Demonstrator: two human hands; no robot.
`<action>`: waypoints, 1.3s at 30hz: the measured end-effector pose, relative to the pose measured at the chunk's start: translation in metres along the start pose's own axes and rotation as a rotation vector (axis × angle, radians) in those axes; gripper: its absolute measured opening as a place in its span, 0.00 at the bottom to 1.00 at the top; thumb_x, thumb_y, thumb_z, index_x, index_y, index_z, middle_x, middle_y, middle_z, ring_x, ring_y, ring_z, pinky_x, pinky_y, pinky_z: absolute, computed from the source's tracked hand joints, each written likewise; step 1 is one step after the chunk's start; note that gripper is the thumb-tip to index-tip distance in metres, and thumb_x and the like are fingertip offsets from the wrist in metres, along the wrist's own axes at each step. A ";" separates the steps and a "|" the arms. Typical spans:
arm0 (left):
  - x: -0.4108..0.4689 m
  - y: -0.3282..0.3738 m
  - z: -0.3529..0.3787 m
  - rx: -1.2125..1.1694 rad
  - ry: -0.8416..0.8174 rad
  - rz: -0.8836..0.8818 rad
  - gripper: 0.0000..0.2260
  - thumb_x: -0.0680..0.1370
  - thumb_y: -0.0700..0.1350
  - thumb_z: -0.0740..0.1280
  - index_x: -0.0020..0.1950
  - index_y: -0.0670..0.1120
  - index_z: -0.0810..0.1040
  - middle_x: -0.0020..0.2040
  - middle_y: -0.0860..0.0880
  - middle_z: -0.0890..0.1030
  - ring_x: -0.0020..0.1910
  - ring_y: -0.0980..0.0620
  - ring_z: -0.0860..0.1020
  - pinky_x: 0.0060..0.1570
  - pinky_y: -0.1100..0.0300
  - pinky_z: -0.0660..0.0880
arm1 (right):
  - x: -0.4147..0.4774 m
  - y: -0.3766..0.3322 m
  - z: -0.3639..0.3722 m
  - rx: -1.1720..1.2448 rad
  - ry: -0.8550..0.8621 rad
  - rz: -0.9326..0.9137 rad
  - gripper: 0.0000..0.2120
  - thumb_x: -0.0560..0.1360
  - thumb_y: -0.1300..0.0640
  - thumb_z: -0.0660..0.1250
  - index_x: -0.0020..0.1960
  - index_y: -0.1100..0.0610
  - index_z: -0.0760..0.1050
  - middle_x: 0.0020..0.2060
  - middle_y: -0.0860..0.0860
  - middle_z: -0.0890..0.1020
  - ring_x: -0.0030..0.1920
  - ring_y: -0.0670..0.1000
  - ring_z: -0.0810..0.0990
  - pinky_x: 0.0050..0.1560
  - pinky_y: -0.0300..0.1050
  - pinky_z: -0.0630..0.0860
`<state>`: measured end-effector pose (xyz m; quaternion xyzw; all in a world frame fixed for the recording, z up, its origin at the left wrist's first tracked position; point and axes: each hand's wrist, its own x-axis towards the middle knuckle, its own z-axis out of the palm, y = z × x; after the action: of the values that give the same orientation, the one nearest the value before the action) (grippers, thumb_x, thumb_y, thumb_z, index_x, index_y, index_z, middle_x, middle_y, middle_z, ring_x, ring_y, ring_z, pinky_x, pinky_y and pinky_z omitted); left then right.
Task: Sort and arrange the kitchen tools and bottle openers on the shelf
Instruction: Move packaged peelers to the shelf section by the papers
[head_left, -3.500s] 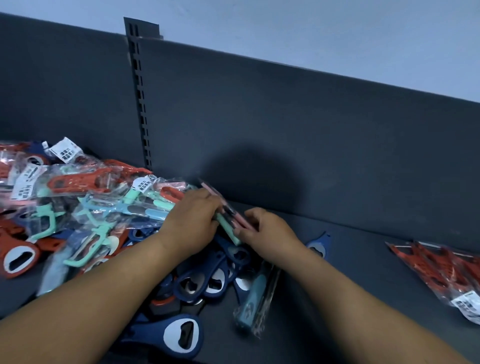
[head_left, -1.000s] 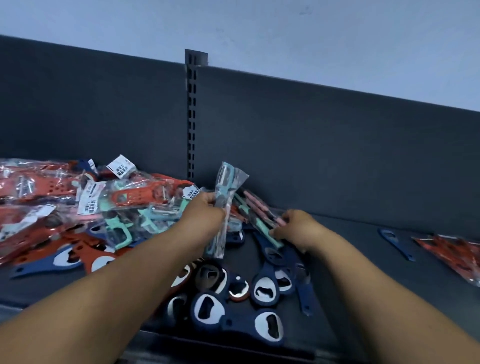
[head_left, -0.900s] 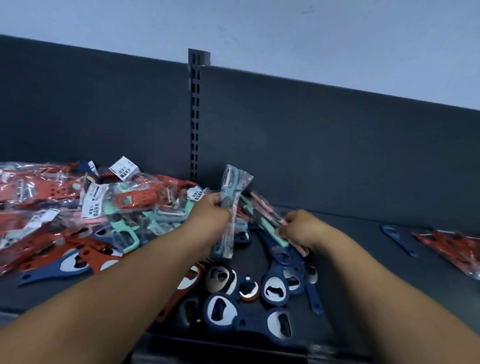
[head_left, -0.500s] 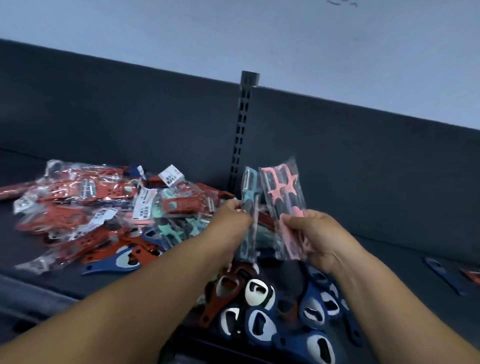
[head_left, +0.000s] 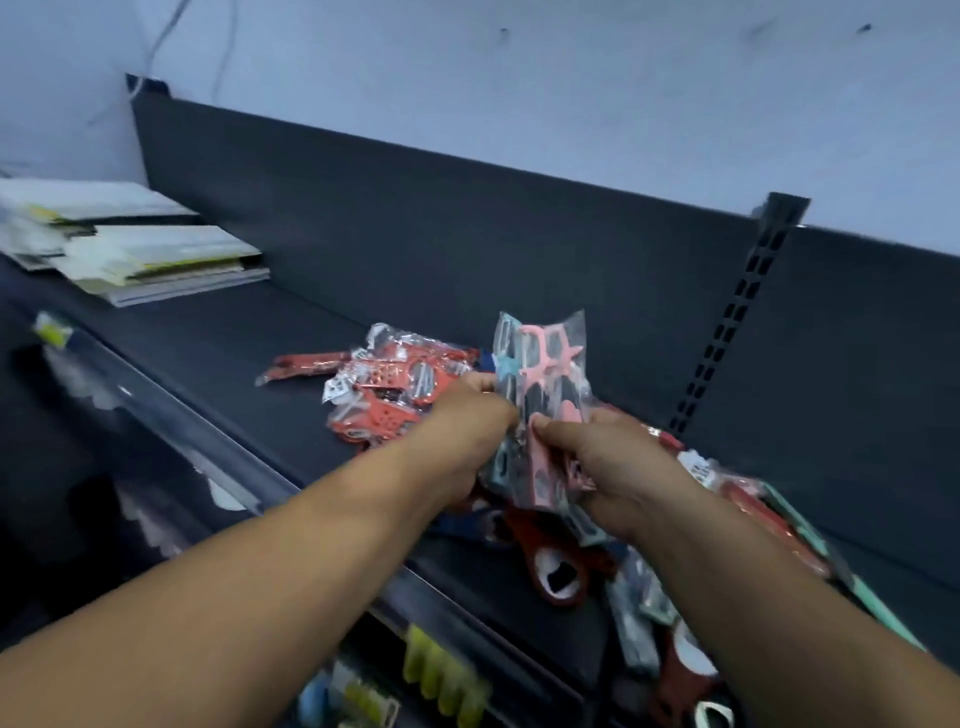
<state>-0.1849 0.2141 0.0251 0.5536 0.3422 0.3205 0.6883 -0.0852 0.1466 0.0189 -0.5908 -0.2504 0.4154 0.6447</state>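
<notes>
Just right of the red packet pile (head_left: 387, 395) on the shelf (head_left: 218, 338), we hold the bagged pink and teal peelers (head_left: 540, 384) upright, long axis vertical (heads up); left hand (head_left: 467, 431) and right hand (head_left: 597, 462) both pinch their lower halves, left nearer the pile.

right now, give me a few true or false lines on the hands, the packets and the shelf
1. Both hands hold packets upright above the shelf. True: the left hand and right hand grip them.
2. The pink packet lies flat on the shelf. False: it is held up in the right hand.
3. A teal packet stands beside the pink one. True.
4. The red packets sit right of the hands. False: that pile lies left of them.
5. A stack of flat boxes lies at the far left. True.
</notes>
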 end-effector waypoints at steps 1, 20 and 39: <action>0.007 0.005 -0.019 0.005 0.004 0.014 0.14 0.71 0.27 0.58 0.47 0.40 0.79 0.44 0.35 0.83 0.42 0.38 0.82 0.45 0.40 0.80 | 0.009 0.002 0.018 -0.009 -0.008 0.004 0.07 0.75 0.69 0.65 0.52 0.68 0.77 0.39 0.61 0.83 0.34 0.56 0.83 0.39 0.53 0.82; 0.211 0.070 -0.312 0.268 0.031 -0.091 0.12 0.74 0.27 0.59 0.42 0.40 0.79 0.49 0.34 0.81 0.48 0.35 0.81 0.51 0.42 0.78 | 0.216 0.029 0.317 0.014 0.137 0.140 0.08 0.72 0.67 0.70 0.51 0.64 0.78 0.41 0.59 0.83 0.41 0.59 0.83 0.48 0.60 0.80; 0.266 0.030 -0.325 0.540 -0.013 -0.092 0.17 0.78 0.39 0.61 0.66 0.47 0.70 0.42 0.54 0.71 0.39 0.56 0.71 0.36 0.61 0.70 | 0.218 0.058 0.249 -0.277 0.465 0.171 0.11 0.71 0.72 0.68 0.51 0.63 0.76 0.42 0.59 0.84 0.40 0.59 0.83 0.42 0.52 0.81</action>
<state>-0.3065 0.6145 -0.0259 0.7030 0.4356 0.1826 0.5317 -0.1864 0.4629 -0.0296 -0.7718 -0.0994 0.2834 0.5605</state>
